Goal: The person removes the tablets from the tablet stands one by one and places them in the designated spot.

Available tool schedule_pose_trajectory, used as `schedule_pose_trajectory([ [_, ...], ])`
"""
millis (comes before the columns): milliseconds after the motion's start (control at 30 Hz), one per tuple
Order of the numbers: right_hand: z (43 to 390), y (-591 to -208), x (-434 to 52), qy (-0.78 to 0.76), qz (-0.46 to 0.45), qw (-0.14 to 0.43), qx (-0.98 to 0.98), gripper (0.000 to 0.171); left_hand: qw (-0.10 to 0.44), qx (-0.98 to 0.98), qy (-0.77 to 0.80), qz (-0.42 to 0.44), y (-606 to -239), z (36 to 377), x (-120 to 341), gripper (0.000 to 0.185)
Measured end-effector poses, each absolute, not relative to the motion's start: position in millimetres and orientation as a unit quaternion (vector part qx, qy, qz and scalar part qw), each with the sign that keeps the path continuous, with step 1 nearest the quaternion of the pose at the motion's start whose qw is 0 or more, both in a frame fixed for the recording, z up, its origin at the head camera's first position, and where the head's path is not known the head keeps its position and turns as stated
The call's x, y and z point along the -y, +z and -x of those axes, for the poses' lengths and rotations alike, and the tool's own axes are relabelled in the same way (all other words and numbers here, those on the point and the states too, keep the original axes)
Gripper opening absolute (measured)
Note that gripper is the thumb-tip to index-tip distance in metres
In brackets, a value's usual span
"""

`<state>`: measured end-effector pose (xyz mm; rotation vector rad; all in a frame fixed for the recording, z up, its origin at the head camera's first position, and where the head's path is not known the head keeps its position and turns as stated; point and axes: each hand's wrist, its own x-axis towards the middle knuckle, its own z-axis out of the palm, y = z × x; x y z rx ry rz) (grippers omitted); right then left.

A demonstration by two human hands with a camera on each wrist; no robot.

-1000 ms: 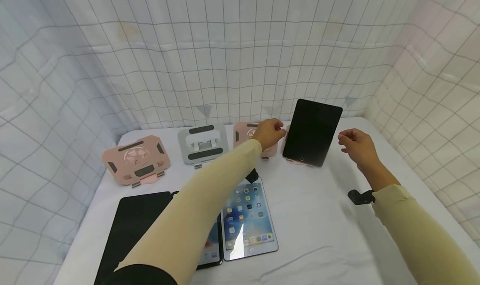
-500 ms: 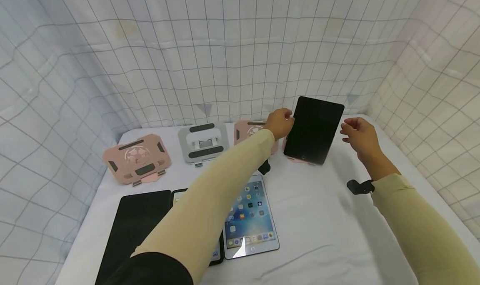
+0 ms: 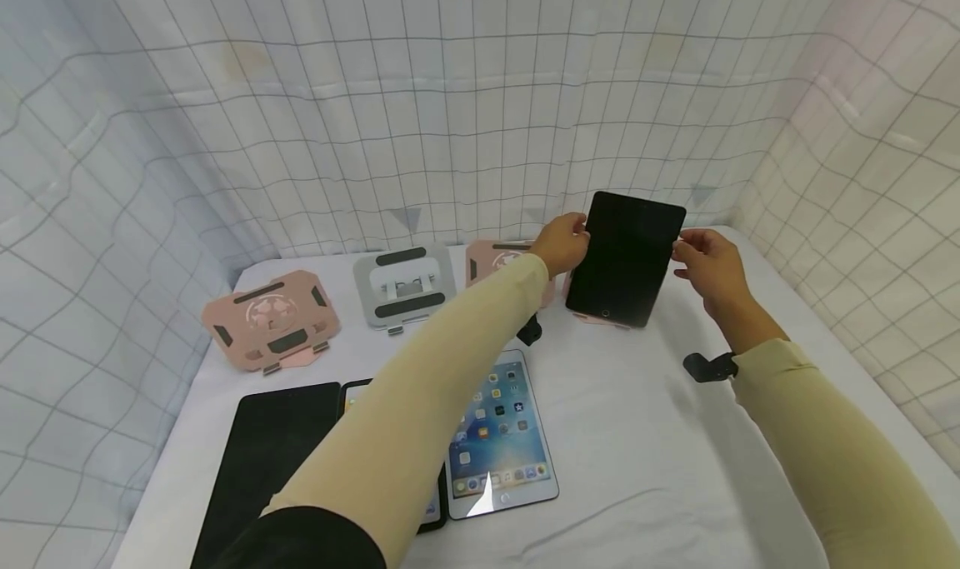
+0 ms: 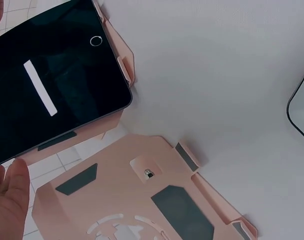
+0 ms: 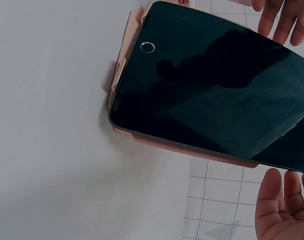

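Observation:
A tablet with a dark screen point(image 3: 628, 257) leans upright on a pink stand point(image 5: 122, 65) at the back right. Its lower edge rests at the stand's lip, and most of the stand is hidden behind it. My left hand point(image 3: 561, 244) is at the tablet's left edge, fingertips right by its side. On the opposite side, my right hand point(image 3: 712, 267) has its fingertips at the right edge. In both wrist views the fingers look relaxed beside the tablet's long edges, not wrapped round it.
Left of the tablet stand a second pink stand point(image 3: 480, 261), a grey stand point(image 3: 408, 309) and another pink stand point(image 3: 272, 319). In front lie a lit white tablet point(image 3: 504, 436), a black-edged tablet point(image 3: 435, 515) partly under my left arm, and a dark tablet point(image 3: 262, 444).
My left hand has moved right and slightly up to the tablet's left edge. My right hand has moved in to its right edge. The tablet stays on its stand.

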<state>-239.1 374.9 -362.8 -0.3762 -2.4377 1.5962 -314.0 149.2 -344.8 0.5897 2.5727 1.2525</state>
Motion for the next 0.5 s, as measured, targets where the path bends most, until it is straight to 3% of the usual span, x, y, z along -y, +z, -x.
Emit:
schedule_pose_trajectory([
  [267,240.2,-364.8,-372.6,0.549,0.139,0.105,0.818,0.045,0.119,-0.877,0.416,-0.209,-348.9,315.6,-148.7,0.047],
  [500,238.0,-367.7,-372.1,0.550,0.143,0.121,0.814,0.040,0.094,-0.873,0.434,-0.203,-348.4,309.1,-146.6,0.045],
])
